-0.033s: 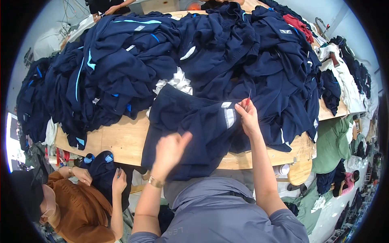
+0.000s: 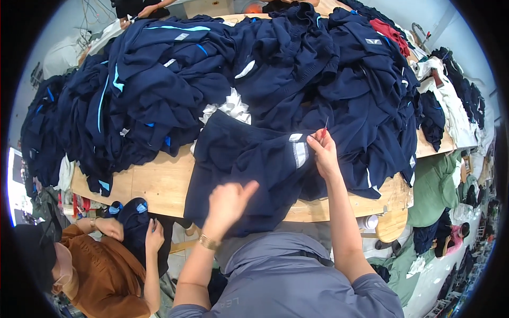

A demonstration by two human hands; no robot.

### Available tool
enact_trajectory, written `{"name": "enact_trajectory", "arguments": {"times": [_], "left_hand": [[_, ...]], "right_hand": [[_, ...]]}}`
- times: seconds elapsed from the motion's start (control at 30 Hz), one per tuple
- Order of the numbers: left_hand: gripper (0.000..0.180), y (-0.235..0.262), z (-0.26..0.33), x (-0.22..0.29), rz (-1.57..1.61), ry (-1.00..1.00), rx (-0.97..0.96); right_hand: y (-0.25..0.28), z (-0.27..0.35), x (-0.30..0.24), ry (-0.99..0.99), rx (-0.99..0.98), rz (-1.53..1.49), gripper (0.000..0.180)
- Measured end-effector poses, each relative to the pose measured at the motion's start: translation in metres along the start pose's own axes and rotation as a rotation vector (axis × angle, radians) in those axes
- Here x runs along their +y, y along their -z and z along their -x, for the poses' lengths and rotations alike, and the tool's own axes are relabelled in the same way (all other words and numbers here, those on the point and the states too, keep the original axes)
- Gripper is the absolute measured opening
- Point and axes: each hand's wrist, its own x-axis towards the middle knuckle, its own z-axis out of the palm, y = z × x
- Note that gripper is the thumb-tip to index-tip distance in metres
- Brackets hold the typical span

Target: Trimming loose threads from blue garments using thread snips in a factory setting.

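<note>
As the head view has it, the garment [image 2: 238, 153], navy, lies spread at the table's [image 2: 154, 180] near edge, its lower end drooping toward the wearer. The right hand [image 2: 323, 151] is gripping a red tool [image 2: 324, 133], thin point up, right by the garment's corner and its pale patch [image 2: 300, 153]; I can't tell whether the fingers pinch cloth too. The left hand [image 2: 229, 204] is over the cloth, fingers curled, thumb stuck out; whether it grips anything, I can't say.

It's that point I'd worry about: if the cloth got bunched or tugged, it could nick the fabric by the patch, or a finger. The overhang's weight might drag the garment down, and the heap [image 2: 159, 95], pressed so close behind, could tangle with it.

As for writing, the white tag [image 2: 296, 137] above the patch shows nothing I can read. A badge [image 2: 373, 41] on the heap's right side bears a dark, chevron-like mark. The wearer's grey shirt [image 2: 302, 281] carries a few faint letters.
</note>
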Motion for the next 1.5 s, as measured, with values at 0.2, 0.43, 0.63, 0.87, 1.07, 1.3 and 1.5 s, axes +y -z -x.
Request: {"name": "enact_trajectory", "arguments": {"times": [0.2, 0.43, 0.63, 0.87, 1.07, 1.3, 1.5], "left_hand": [[0.057, -0.079, 0.016, -0.012, -0.231, -0.065, 0.062], [0.025, -0.061, 0.001, -0.029, 0.309, 0.094, -0.128], [0.023, -0.031, -0.004, -0.035, 1.201, 0.109, -0.201], [0.029, -0.027, -0.005, -0.035, 1.921, -0.056, -0.140], [0.042, -0.020, -0.001, -0.011, 2.205, 0.155, -0.123], [0.038, -0.046, -0.001, -0.015, 1.670, 0.143, 0.327], [0.052, -0.042, -0.006, 0.017, 1.025, -0.174, 0.649]], "right_hand": [[0.000, 0.007, -0.007, -0.029, -0.023, -0.041, 0.023], [0.007, 0.010, -0.014, -0.126, -0.081, -0.384, 0.018], [0.002, 0.009, -0.015, -0.147, -0.241, -0.659, 0.016], [-0.005, 0.010, -0.027, -0.143, -0.264, -0.735, 0.016], [-0.008, 0.011, -0.028, -0.132, -0.295, -0.735, 0.017], [-0.016, 0.014, -0.031, -0.121, -0.296, -0.728, 0.018], [-0.031, 0.018, -0.033, -0.152, -0.344, -0.662, 0.019]]}}
